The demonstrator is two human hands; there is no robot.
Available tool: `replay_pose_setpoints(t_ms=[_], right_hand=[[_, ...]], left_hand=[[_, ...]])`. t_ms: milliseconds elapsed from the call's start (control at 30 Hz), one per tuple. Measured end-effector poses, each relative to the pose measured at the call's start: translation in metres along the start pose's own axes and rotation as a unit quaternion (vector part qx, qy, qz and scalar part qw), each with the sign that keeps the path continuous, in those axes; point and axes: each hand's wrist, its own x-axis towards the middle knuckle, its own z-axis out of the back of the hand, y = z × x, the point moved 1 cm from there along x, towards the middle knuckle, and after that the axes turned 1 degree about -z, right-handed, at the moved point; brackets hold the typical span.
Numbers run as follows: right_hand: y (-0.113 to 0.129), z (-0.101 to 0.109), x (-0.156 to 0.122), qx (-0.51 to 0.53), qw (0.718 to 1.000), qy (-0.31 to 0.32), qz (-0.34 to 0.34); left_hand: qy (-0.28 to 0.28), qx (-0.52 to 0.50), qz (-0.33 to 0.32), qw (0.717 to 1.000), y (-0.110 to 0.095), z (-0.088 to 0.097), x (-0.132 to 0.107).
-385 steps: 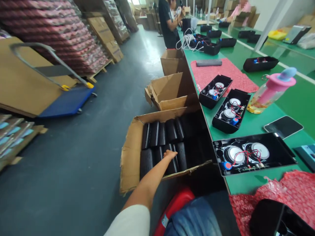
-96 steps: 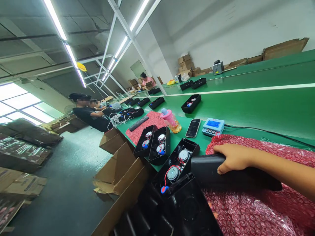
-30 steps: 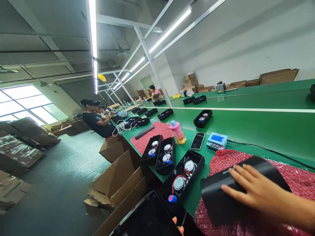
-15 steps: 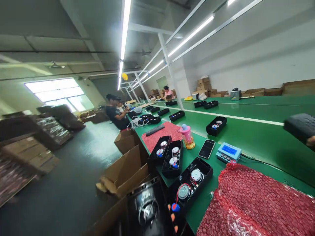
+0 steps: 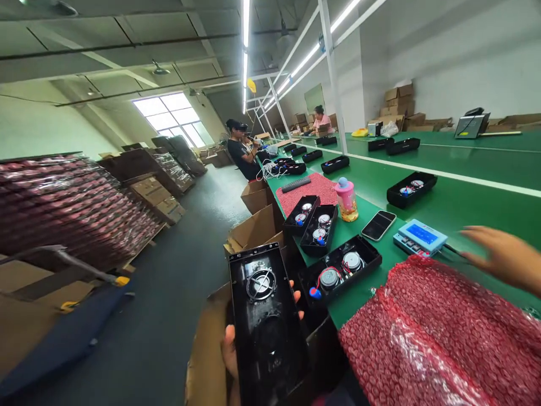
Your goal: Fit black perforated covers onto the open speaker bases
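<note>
My left hand (image 5: 230, 351) grips a long black speaker housing (image 5: 264, 327) from beneath, thumb on its left side and fingertips on its right. A round cross-barred grille shows near the housing's upper end, and its lower end runs out of view. My right hand (image 5: 501, 254), slightly blurred, hangs open with fingers outstretched above the red bubble wrap (image 5: 443, 332). It is nearest a light-blue device with a screen (image 5: 420, 237) and its cable. Beside the held piece lies an open black speaker box (image 5: 344, 270) with two round drivers, red wires and a blue cylindrical part.
More open speaker boxes (image 5: 320, 230) line the green table (image 5: 473, 211). A phone (image 5: 378, 225) and a pink-lidded bottle (image 5: 346, 200) stand close by. Cardboard cartons (image 5: 256, 231) sit along the table's left edge. Two people (image 5: 244, 148) are farther down the table.
The view has swung left. My right hand, which held a dark object at the right edge, is now empty and nearer the blue device. The held housing shows higher and more fully.
</note>
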Motion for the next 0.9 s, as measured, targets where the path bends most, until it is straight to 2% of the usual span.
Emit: replay_pose_setpoints(t_ms=[67,100,200,233,300,400,500,600,700,767,900], right_hand=[[0.062,-0.031,0.004,-0.014,0.984,0.058,0.167],[0.095,-0.046,0.007,-0.012,0.971,0.075,0.228],[0.177,-0.081,0.016,0.008,0.95,0.087,0.3],[0.193,-0.088,0.019,0.009,0.947,0.09,0.31],[0.21,-0.097,0.024,0.01,0.944,0.094,0.316],[0.21,-0.096,0.026,0.016,0.943,0.098,0.319],[0.203,-0.082,0.016,0.024,0.954,0.093,0.285],[0.193,-0.056,-0.003,0.027,0.979,0.074,0.189],[0.174,-0.022,-0.025,0.025,0.995,0.061,0.077],[0.159,-0.002,-0.04,0.034,0.996,0.086,0.007],[0.132,0.021,-0.07,0.009,0.982,0.138,-0.127]], left_hand=[[0.015,-0.003,-0.004,1.0,0.003,-0.002,-0.009],[0.014,-0.003,0.0,1.0,0.003,-0.002,-0.014],[0.022,-0.003,0.018,1.0,-0.001,-0.002,-0.031],[0.034,-0.003,0.018,0.999,-0.003,-0.001,-0.037],[0.059,-0.014,-0.006,0.998,-0.007,0.0,-0.047],[0.093,-0.022,-0.048,0.994,-0.014,0.005,-0.06],[0.084,-0.023,-0.039,0.995,-0.017,0.016,-0.072],[0.067,-0.027,-0.023,0.997,-0.016,0.029,-0.079],[0.054,-0.055,-0.031,0.997,-0.007,0.036,-0.074],[0.077,-0.075,-0.042,0.993,0.0,0.035,-0.065],[0.145,-0.078,0.0,0.986,0.015,0.026,-0.045]])
